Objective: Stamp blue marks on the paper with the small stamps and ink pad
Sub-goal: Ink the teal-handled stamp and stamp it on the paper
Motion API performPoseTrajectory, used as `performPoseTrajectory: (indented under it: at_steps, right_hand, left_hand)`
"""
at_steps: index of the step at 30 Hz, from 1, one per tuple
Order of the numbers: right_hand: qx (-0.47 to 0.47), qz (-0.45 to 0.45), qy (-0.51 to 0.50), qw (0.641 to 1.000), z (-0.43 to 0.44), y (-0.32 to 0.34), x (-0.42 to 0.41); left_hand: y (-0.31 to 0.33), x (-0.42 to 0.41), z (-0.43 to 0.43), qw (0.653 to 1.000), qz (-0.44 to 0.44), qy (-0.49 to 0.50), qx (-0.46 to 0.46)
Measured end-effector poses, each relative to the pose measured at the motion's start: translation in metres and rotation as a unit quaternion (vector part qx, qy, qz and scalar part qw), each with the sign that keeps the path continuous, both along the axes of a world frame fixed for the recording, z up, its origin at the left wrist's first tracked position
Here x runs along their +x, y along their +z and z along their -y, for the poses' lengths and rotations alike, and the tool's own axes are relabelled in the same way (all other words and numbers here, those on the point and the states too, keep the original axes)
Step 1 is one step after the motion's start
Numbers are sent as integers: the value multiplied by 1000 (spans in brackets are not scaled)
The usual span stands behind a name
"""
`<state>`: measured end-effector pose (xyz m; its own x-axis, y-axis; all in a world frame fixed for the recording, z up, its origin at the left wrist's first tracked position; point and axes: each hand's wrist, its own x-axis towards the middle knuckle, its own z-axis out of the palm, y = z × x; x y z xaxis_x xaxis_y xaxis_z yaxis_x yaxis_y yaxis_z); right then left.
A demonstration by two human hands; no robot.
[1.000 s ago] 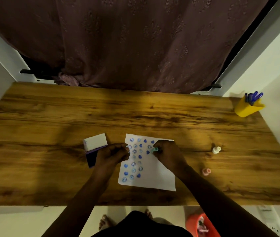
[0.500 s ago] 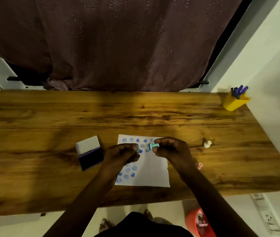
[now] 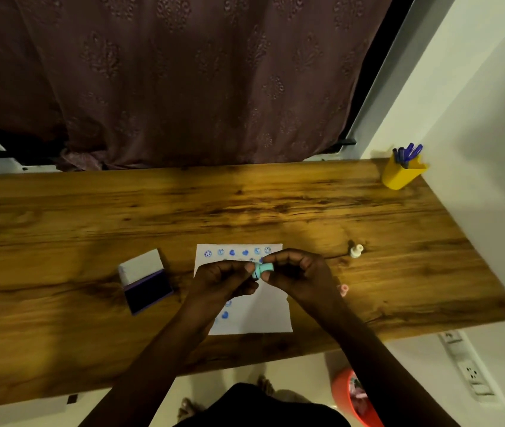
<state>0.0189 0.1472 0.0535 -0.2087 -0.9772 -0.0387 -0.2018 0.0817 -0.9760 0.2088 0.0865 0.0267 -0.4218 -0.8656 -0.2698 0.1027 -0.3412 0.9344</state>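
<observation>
A white paper (image 3: 265, 315) with several blue stamped marks lies on the wooden table (image 3: 245, 204), partly hidden by my hands. Both hands meet just above the paper. My left hand (image 3: 223, 280) and my right hand (image 3: 294, 272) pinch a small teal stamp (image 3: 264, 269) between their fingertips; its two parts touch each other. The open ink pad (image 3: 148, 288), white lid up and dark blue pad showing, sits left of the paper.
A white stamp (image 3: 356, 251) and a pink stamp (image 3: 344, 289) stand right of the paper. A yellow pen cup (image 3: 402, 174) is at the far right corner by the wall. A curtain hangs behind the table. An orange bin (image 3: 352, 399) sits on the floor.
My right hand lifted the teal stamp off the paper. Both hands moved together until the teal pieces met. The camera view tilted up.
</observation>
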Motion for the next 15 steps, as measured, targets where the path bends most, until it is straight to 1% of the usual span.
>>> performPoseTrajectory:
  at_steps: [4,6,12,15]
  right_hand:
    - [-7,-15,12,1000,-3,-2,-8]
    - [-4,-8,8,1000,-4,-4,-11]
    - [32,67,-6,997,-7,-6,-21]
    - [43,90,-22,995,-9,-6,-25]
  left_hand:
    - [-4,-5,-2,1000,-13,-1,-5]
    - [-6,-7,-1,1000,-17,-7,-3]
    - [-8,-16,-1,998,-47,-33,-6]
    - [-7,-23,-4,997,-63,-39,-10]
